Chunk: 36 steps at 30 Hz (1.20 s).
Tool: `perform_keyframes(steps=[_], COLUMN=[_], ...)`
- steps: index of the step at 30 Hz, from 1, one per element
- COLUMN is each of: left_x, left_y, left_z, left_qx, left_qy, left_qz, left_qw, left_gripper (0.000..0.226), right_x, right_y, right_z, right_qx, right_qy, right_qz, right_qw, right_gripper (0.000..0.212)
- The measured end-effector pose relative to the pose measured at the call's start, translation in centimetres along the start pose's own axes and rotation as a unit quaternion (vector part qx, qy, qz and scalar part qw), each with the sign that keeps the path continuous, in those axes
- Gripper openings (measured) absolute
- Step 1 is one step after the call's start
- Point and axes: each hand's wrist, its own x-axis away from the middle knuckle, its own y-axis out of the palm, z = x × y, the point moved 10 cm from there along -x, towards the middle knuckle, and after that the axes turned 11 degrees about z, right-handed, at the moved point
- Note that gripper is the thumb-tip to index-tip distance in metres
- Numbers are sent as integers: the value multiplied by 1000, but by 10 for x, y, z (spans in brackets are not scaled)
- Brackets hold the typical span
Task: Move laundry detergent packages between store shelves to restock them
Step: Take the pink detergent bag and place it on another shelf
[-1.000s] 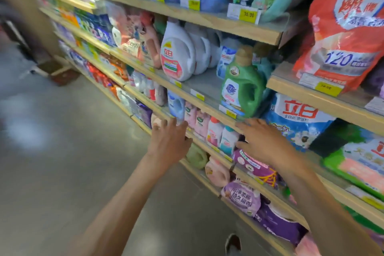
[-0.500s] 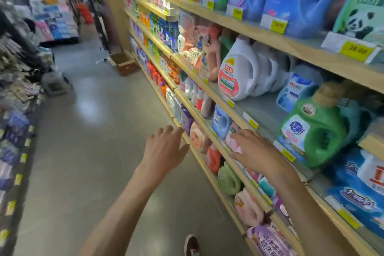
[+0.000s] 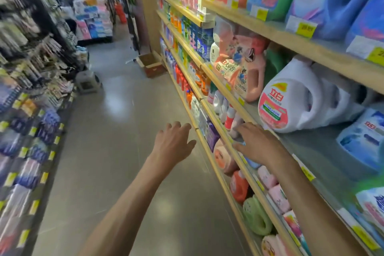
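1. Reaching along the aisle, the left hand (image 3: 173, 144) hangs over the floor (image 3: 124, 151) at 9 o'clock of the shelf edge (image 3: 226, 140), fingers spread, holding nothing.
2. At 3 o'clock of it, the right hand (image 3: 258, 145) lies fingers apart on the shelf edge, touching no detergent package that can be made out; whether it presses the wood cannot be told.
3. Judged step: choosing a package. Best done by closing both hands on one jug, one under its base, before lifting it clear of the shelf lip.
4. Nearest stock: the white jug (image 3: 291, 102) stands upright at 1 o'clock of the right hand, on the shelf above the fingers, cap out of view, contents unseen.
5. A pink jug (image 3: 246, 68) stands upright at 11 o'clock of the white one.
6. A cardboard box (image 3: 150, 64) on the floor far down the aisle sits open; its contents cannot be seen.
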Motion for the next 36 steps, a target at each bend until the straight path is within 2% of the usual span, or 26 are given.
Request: perform_keyframes(steps=[4, 9, 17, 22, 27, 30, 36], left_x=[-37, -84, -188, -265, -338, -376, -457], left_y=[15, 33, 39, 48, 70, 82, 102], left_z=[-26, -66, -120, -155, -172, -161, -114], left_qx=[-2, -8, -6, 2, 0, 22, 79], left_qy=[-5, -12, 34, 83, 131, 162, 248], left_qz=[-13, -39, -27, -56, -79, -86, -61], left_qw=[1000, 999, 999, 995, 988, 983, 964], left_gripper=[53, 54, 55, 53, 53, 60, 64], right_x=[-49, -106, -220, -289, -338, -358, -394], right_y=[13, 34, 53, 69, 83, 83, 81], right_z=[-15, -32, -55, -73, -60, -39, 21], right_qx=[-4, 8, 15, 13, 0, -3, -24], right_qy=[-22, -29, -1, 49, 125, 178, 278], right_qz=[8, -6, 7, -6, -11, -3, 38], right_qw=[1000, 1000, 1000, 999, 992, 984, 960], right_gripper=[44, 52, 52, 47, 47, 51, 45])
